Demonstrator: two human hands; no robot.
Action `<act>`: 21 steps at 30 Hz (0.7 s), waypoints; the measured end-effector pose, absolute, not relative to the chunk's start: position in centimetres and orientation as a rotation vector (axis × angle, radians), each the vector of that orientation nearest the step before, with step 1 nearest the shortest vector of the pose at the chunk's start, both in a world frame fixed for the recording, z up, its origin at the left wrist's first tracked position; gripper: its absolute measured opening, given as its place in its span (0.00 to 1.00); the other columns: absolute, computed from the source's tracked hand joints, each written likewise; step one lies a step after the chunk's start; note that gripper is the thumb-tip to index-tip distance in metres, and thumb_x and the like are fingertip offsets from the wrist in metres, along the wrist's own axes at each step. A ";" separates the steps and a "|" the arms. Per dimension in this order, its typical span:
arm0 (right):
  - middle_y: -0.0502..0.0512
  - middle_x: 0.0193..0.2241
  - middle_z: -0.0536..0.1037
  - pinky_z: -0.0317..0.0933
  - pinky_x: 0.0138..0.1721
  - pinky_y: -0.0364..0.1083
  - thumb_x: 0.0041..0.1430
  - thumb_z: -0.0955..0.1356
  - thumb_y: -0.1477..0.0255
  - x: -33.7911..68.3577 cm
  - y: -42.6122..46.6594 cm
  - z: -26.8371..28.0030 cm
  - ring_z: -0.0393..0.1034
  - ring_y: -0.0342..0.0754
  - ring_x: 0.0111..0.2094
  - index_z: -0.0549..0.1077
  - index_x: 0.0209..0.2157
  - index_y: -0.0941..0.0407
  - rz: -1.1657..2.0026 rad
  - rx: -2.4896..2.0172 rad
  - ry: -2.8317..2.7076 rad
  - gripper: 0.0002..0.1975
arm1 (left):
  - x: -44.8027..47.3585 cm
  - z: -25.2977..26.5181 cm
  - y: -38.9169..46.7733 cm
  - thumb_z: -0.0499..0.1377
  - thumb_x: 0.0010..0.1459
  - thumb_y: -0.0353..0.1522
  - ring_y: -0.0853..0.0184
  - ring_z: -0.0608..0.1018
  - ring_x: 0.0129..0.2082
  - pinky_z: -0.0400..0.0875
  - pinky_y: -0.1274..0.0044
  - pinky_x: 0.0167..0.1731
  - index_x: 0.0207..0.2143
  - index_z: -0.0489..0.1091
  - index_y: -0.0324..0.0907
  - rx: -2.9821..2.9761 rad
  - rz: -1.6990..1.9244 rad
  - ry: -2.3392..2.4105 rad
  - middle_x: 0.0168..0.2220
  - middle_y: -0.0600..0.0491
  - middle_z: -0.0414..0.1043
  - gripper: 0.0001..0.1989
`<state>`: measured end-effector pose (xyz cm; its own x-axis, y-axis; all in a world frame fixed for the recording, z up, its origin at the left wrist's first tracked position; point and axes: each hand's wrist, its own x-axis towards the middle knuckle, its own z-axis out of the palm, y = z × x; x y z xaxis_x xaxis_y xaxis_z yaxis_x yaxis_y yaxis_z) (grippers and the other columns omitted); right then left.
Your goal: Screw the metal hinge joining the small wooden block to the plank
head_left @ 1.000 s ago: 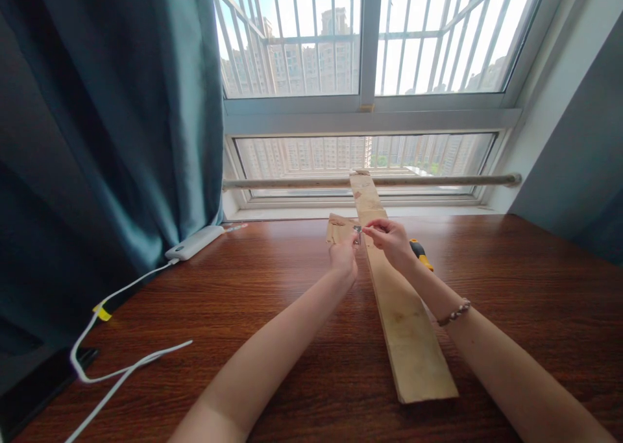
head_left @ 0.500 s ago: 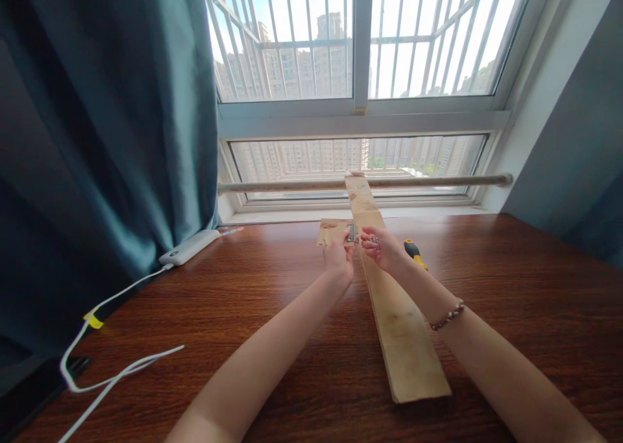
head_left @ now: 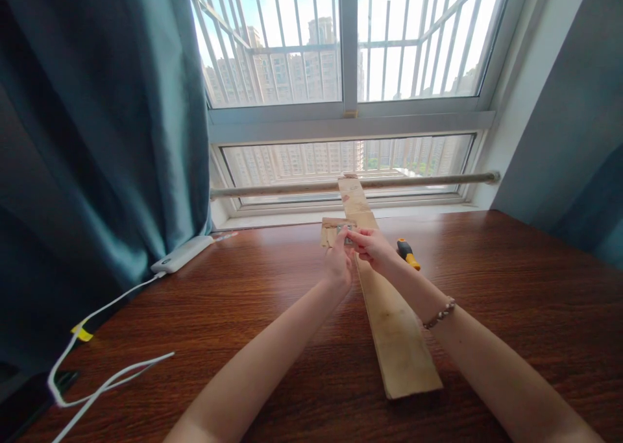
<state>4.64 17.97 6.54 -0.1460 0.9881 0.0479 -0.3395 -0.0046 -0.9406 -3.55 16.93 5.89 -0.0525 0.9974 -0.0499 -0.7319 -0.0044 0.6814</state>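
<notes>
My left hand point(head_left: 339, 261) is closed on a small wooden board point(head_left: 329, 232), its thumb pressing on a grey metal hinge point(head_left: 346, 234) at the board's right edge. Fingertips of my right hand point(head_left: 374, 246) are pinched together at the hinge's right side; anything tiny between them is hidden. Beneath and beside both hands runs a long pale wooden plank point(head_left: 396, 329), lying lengthwise from near me toward the window. Just right of my right wrist lies a screwdriver point(head_left: 407, 253) with a black and yellow handle.
The brown wood-grain table point(head_left: 272, 307) reaches to the window ledge. A white power strip point(head_left: 182, 253) with a white cable point(head_left: 109, 298) lies at the left beside a dark blue curtain point(head_left: 160, 106). A horizontal rail point(head_left: 287, 189) crosses before the window.
My right hand has moved left, its fingertips now at the hinge. The hinge has turned slightly in my left hand's hold. The whole view has shifted a little.
</notes>
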 end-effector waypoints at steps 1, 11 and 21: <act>0.39 0.12 0.54 0.32 0.13 0.37 0.34 0.77 0.59 4.6 18.0 6.6 0.42 0.32 0.13 0.61 0.19 0.57 1.427 -0.841 -1.045 0.24 | -3.6 6.0 16.9 0.64 0.46 0.32 0.72 0.75 0.29 0.67 0.80 0.32 0.29 0.71 0.38 0.541 1.515 0.624 0.30 0.51 0.74 0.08; 0.39 0.11 0.53 0.34 0.12 0.36 0.35 0.76 0.58 4.5 18.4 6.2 0.42 0.32 0.12 0.60 0.19 0.57 1.337 -0.848 -1.001 0.25 | -5.2 6.5 16.3 0.61 0.46 0.23 0.75 0.73 0.23 0.64 0.83 0.23 0.30 0.71 0.37 0.579 1.579 0.732 0.27 0.53 0.74 0.07; 0.39 0.11 0.53 0.33 0.11 0.33 0.52 0.70 0.57 5.1 18.4 7.0 0.41 0.32 0.11 0.61 0.22 0.58 1.563 -0.952 -0.988 0.21 | -19.7 1.6 12.6 0.59 0.48 0.18 0.73 0.73 0.20 0.67 0.83 0.18 0.29 0.70 0.36 0.476 1.526 1.229 0.26 0.50 0.74 0.07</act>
<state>5.06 18.44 7.04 -0.1756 0.9797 -0.0968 -0.3326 -0.1516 -0.9308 -19.71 12.62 1.62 -0.3517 0.8886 -0.2944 -0.4770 0.1005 0.8732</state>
